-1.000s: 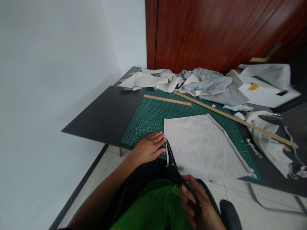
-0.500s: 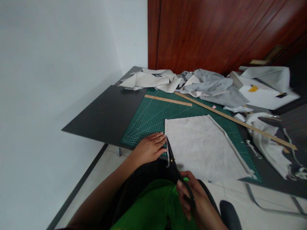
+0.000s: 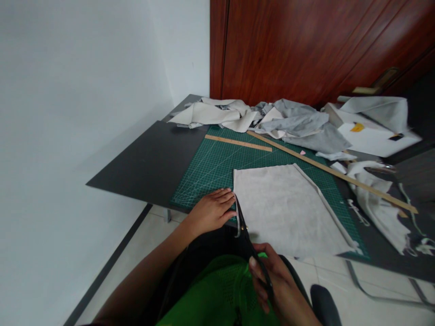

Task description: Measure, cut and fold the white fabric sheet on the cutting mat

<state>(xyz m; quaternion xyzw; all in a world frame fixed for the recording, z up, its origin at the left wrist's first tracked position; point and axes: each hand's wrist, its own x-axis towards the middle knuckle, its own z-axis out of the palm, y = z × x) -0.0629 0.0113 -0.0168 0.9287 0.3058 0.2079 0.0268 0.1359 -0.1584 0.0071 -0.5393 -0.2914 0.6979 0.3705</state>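
Note:
A pale off-white piece of fabric (image 3: 278, 208) lies on the green cutting mat (image 3: 200, 176), its near part reaching past the table's front edge. My left hand (image 3: 212, 210) rests flat at the fabric's left edge, fingers stretched out and fingertips touching that edge. In my right hand (image 3: 272, 276) is a pair of black scissors (image 3: 245, 231), held by the handles below the table edge. Their blades point away from me along the fabric's left side, close to my left fingertips. A narrow strip of the edge (image 3: 238, 228) hangs to the left of the blades.
A short wooden ruler (image 3: 238, 142) and a long wooden ruler (image 3: 326, 168) lie across the mat. Crumpled grey and white cloth (image 3: 299, 120) lines the back, beside a white box (image 3: 377, 133). Cloth scraps (image 3: 377, 194) lie at right. A white wall (image 3: 84, 90) borders the left.
My right hand and the scissor handles have shifted very slightly left. My left hand and the fabric stay in place.

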